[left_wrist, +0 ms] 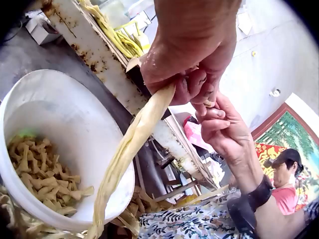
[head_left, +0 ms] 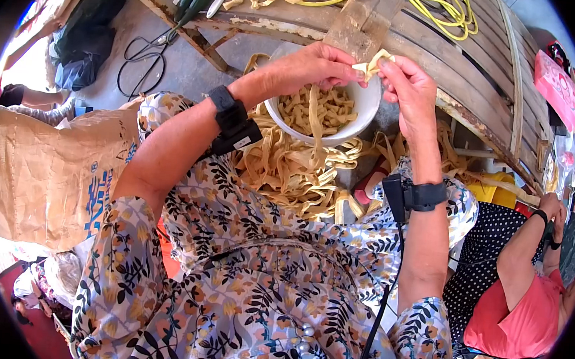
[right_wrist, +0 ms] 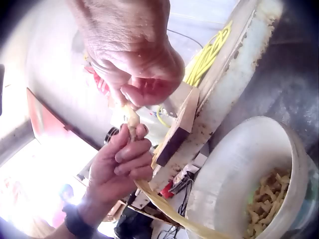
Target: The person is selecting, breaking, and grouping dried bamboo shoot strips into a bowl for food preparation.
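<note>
Above a white bucket (head_left: 370, 113), the left hand (head_left: 308, 67) grips a long pale-yellow strip (left_wrist: 137, 129) that hangs down over the bucket's rim. The right hand (head_left: 410, 91) pinches the strip's short end (right_wrist: 131, 117) between thumb and fingers, close to the left fingertips. In the right wrist view the left hand (right_wrist: 117, 172) is curled round the strip below the right hand (right_wrist: 134, 64). Many short knotted pieces (left_wrist: 45, 174) lie inside the bucket.
Long loose strips (head_left: 301, 174) heap on the floor around the bucket. A slatted wooden bench (head_left: 435, 63) with rusty edges holds yellow cord (head_left: 446, 10). At left stands a brown paper sack (head_left: 55, 170); at right sits another person (head_left: 518, 309).
</note>
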A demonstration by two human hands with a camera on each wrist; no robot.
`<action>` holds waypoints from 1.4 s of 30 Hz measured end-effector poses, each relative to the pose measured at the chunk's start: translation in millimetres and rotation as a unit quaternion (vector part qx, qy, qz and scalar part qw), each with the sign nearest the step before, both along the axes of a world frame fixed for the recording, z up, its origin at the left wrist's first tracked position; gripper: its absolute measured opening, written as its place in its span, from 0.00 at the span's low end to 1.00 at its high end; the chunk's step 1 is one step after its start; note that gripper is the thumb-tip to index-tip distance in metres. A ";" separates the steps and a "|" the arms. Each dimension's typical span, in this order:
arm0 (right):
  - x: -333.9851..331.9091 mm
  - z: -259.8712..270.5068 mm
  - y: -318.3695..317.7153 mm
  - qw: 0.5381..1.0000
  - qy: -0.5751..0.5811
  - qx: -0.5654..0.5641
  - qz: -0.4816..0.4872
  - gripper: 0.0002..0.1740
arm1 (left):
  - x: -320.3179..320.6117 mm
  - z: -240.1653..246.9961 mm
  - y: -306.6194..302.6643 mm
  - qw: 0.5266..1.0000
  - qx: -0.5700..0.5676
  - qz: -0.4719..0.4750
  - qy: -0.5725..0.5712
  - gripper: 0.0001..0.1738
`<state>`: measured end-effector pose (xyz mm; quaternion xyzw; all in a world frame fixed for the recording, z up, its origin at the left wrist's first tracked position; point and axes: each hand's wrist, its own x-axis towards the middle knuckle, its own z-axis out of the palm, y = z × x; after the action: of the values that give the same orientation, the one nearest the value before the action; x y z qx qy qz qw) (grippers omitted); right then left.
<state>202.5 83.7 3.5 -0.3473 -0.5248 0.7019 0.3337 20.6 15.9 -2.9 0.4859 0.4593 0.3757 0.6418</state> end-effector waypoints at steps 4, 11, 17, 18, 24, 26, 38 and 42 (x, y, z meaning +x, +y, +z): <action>-4.0 -0.7 -4.5 0.999 0.041 0.003 -0.035 0.08 | 7.5 3.5 -2.2 0.999 0.015 0.012 0.034 0.13; -8.3 -0.3 -8.3 0.993 0.094 -0.018 -0.064 0.08 | 13.6 11.2 -0.2 0.999 0.033 0.028 0.030 0.13; -3.5 2.2 1.6 0.978 0.168 -0.119 -0.044 0.08 | 20.9 6.8 0.5 0.997 0.073 0.033 0.016 0.13; -2.7 1.9 2.6 0.982 0.150 -0.112 -0.039 0.08 | 21.5 6.9 0.0 0.996 0.075 0.034 0.019 0.13; 1.3 -4.9 9.7 0.991 0.083 -0.076 -0.066 0.09 | 12.4 7.2 -7.5 0.996 0.079 0.036 -0.001 0.12; -0.6 -0.4 5.8 0.994 0.023 -0.061 -0.090 0.11 | 7.2 -1.3 -3.5 0.996 0.078 0.046 0.005 0.12; -5.2 -4.4 -4.5 0.998 -0.032 0.011 0.055 0.06 | -0.1 -1.4 -3.6 0.996 0.065 0.003 0.066 0.10; -5.9 -2.6 1.1 0.999 0.001 -0.018 0.040 0.06 | -7.6 4.2 -0.5 0.999 0.038 -0.026 0.012 0.12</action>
<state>196.6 84.8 0.9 -0.3316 -0.5248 0.7245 0.2995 13.0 15.4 1.3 0.5261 0.4393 0.3699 0.6273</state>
